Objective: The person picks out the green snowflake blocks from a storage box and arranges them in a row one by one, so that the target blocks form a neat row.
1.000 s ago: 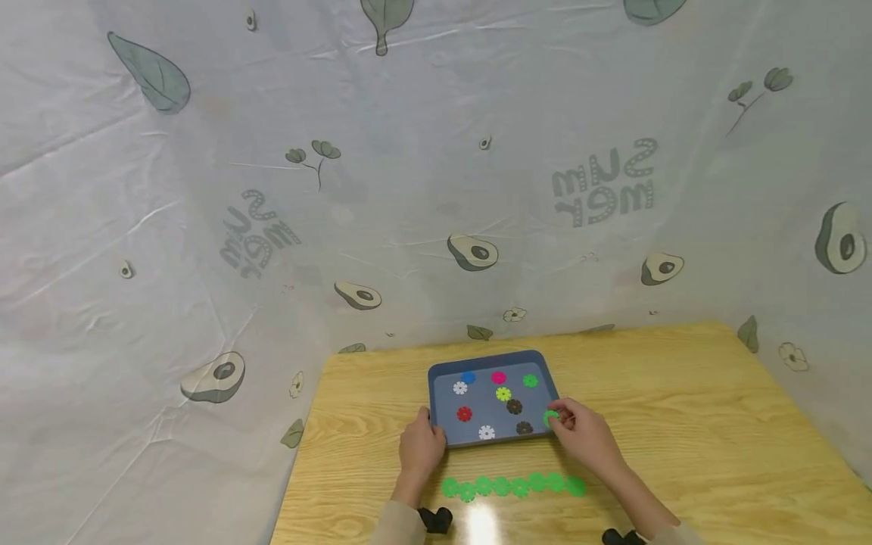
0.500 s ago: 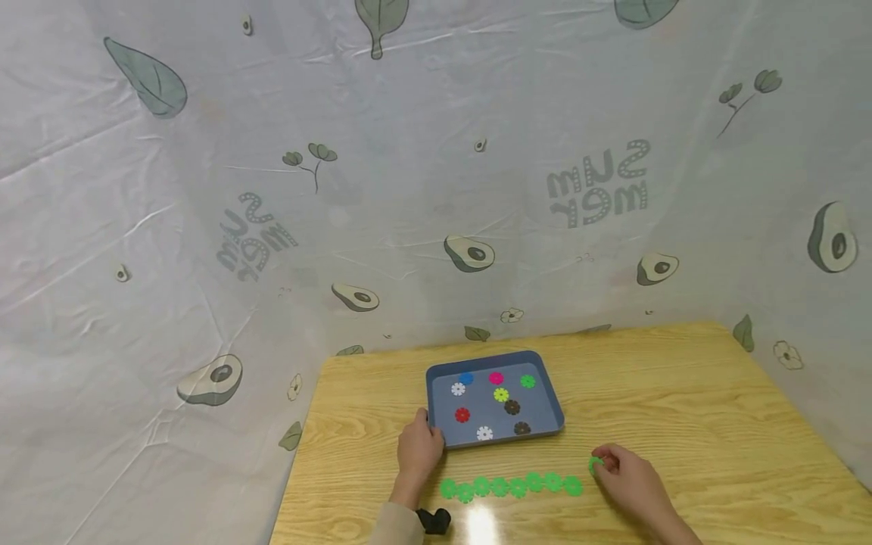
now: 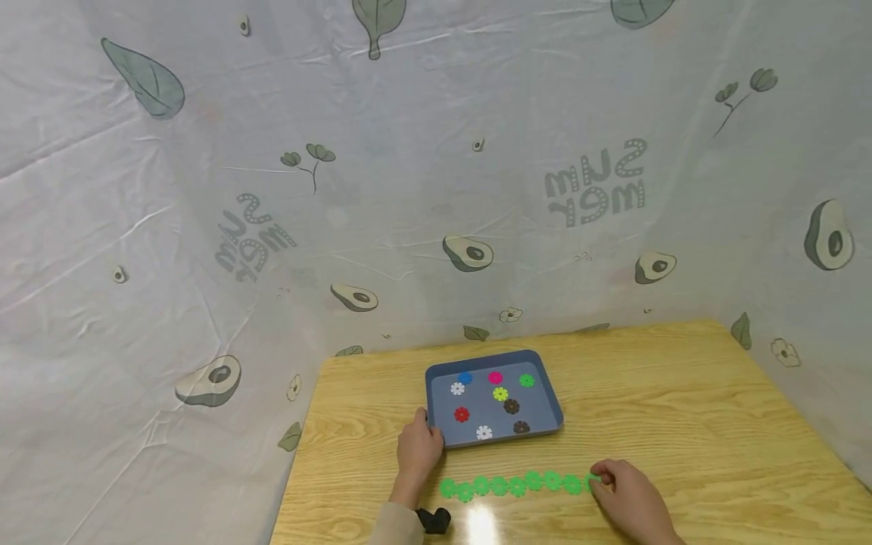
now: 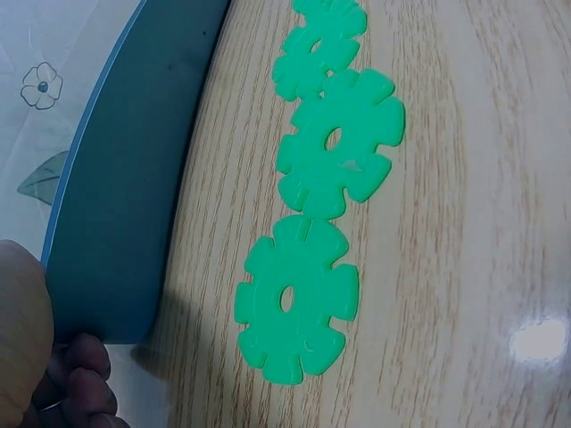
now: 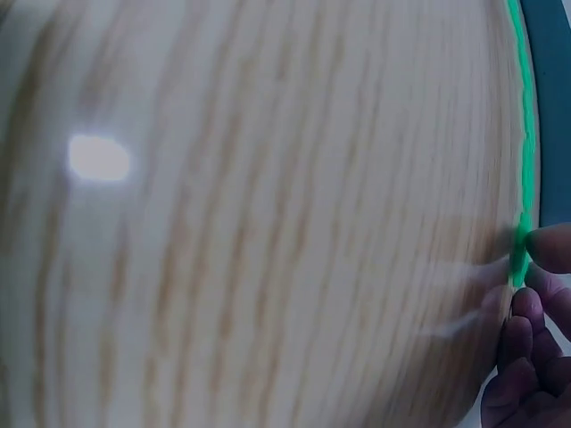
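Your right hand sits at the right end of the green chain, fingers curled and pinching a green disc against the last link. The chain lies flat on the table near its front edge, long axis running left to right, parallel to that edge. The disc is at your right fingertips, and the chain extends leftward from them. In the right wrist view the disc shows edge-on, held between the fingers, in line with the chain seen edge-on.

Your left hand grips the front-left corner of the blue tray, fingers curled over the rim. The tray sits just behind the chain, toward the middle of the table. The left wrist view shows the left end of the chain lying near the tray wall, apart from it.

The right hand is the one at the joining point; the left is well apart from it.

Counts: chain, about eight linked green discs plus the one in your fingers. Tray: nine loose discs, namely two white, two dark brown, one blue, one pink, one green, one yellow-green and one red.
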Tool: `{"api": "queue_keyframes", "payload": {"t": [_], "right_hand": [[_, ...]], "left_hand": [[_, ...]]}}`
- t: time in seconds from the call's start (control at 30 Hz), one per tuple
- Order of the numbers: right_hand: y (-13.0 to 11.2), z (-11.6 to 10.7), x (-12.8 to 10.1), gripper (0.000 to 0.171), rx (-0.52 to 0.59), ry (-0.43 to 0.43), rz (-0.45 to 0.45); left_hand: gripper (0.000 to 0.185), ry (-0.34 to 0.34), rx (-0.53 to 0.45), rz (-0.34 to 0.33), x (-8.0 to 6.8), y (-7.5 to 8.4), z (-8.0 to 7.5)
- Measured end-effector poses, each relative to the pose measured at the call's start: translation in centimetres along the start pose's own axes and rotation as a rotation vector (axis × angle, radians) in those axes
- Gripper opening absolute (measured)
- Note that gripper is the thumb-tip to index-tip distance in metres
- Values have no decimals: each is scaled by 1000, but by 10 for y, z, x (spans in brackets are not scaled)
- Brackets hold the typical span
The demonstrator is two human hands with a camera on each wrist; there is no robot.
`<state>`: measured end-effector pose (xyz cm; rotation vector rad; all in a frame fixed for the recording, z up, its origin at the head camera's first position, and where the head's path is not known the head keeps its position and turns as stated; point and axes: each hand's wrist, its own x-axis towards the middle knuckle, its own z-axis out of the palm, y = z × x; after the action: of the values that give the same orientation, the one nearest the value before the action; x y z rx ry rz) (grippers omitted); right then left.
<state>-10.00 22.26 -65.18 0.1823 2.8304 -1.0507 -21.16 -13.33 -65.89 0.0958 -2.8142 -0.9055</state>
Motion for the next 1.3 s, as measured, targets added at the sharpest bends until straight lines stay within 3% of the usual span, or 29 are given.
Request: {"api": "queue_keyframes", "payload": {"t": [0.3,0.53,0.87,1.07,1.3], "right_hand": [[-14,-1,10,25,61,66,-69],[-48,-1,51,23,127,181,-154],[-92,19,113,26,195,267,-145],[-109,30,141,34,145,257,-102],[-110,37,165,40,29,220,-79]], "left_hand": [[19,4,-13,6,0,-2,1],[19,1,-15,7,2,-4,1],[23,3,-19,3,1,-2,1],[19,-2,-18,18,1,-3,1],[22,2,-5,18,2,-4,2]]}}
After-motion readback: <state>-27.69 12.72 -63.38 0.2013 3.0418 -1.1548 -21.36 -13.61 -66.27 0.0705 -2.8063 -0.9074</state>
